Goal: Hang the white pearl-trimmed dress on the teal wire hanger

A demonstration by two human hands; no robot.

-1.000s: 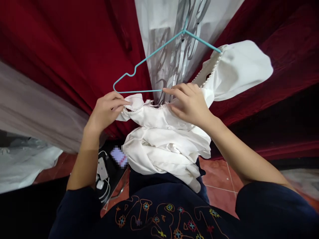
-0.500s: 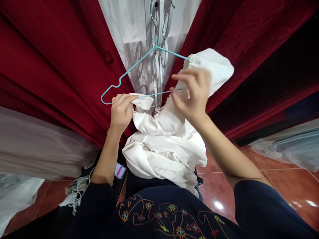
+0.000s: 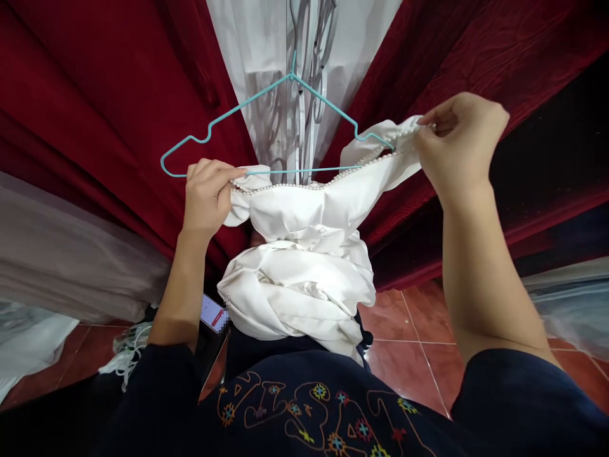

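A white dress (image 3: 299,212) with a pearl-trimmed neckline is bunched up in front of my body, its skirt in folds over my lap. Above it, a light-blue hanger (image 3: 252,100) hangs by its hook. My left hand (image 3: 209,197) is closed around the left part of the hanger's lower bar, with the dress's left sleeve at its fingertips. At the far right, my right hand (image 3: 464,149) pinches the pearl edge of the right sleeve, pulled outward. The right tip of the hanger lies inside that sleeve; the left tip is bare.
Dark red curtains (image 3: 118,82) hang on both sides. Behind the hanger stands a white metal rack (image 3: 309,95). A phone (image 3: 214,313) lies beside my left forearm. Pale sheer fabric (image 3: 71,235) hangs at the left, over red floor tiles (image 3: 404,362).
My right hand has moved right and closed on the sleeve edge, stretching the neckline wider. The hanger's right shoulder is now more exposed. My left hand has shifted slightly left with the hanger.
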